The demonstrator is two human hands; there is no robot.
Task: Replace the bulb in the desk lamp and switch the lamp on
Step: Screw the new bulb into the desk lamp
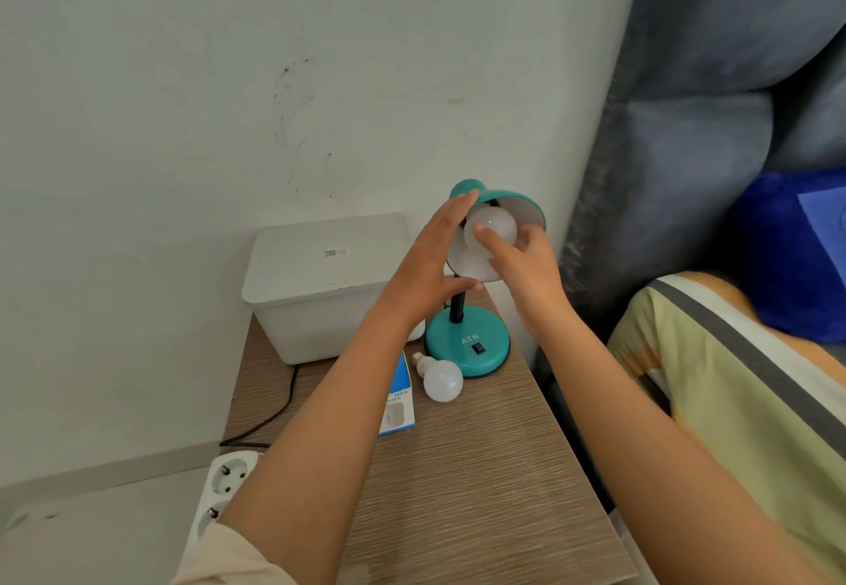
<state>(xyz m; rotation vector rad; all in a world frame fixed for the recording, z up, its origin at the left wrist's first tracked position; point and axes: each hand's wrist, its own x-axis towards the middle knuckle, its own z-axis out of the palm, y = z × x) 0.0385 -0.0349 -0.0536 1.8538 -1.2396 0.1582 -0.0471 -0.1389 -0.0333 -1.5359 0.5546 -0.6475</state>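
- Head view: the left hand (428, 264) is lying open and nearly flat against the left rim of the teal lamp shade (508, 204), fingers stretched up along the metal, thumb reaching under the shade's lower edge; it is bracing rather than closing on anything.
- The right hand (522, 259) is curling its fingertips (485, 236) around the frosted white bulb (490, 229) sitting in the shade's mouth, partly closed and touching the round globe from the right and front.
- The shade is tilting toward the camera, showing a pale, smooth inside; it is sitting on a black neck rising from a round, glossy teal base (467, 346) carrying a small black rocker switch (479, 348).
- A second bulb (439, 378), matte white with a threaded metal cap, is lying on its side on the wood-grain table (480, 470), touching or just beside the base.
- A blue-and-white cardboard box (398, 401) is lying flat left of that bulb, partly under the left forearm.
- A white plastic tub (320, 282) with rounded corners is standing upside down against the wall, and a white power strip (224, 488) is lying on the floor.
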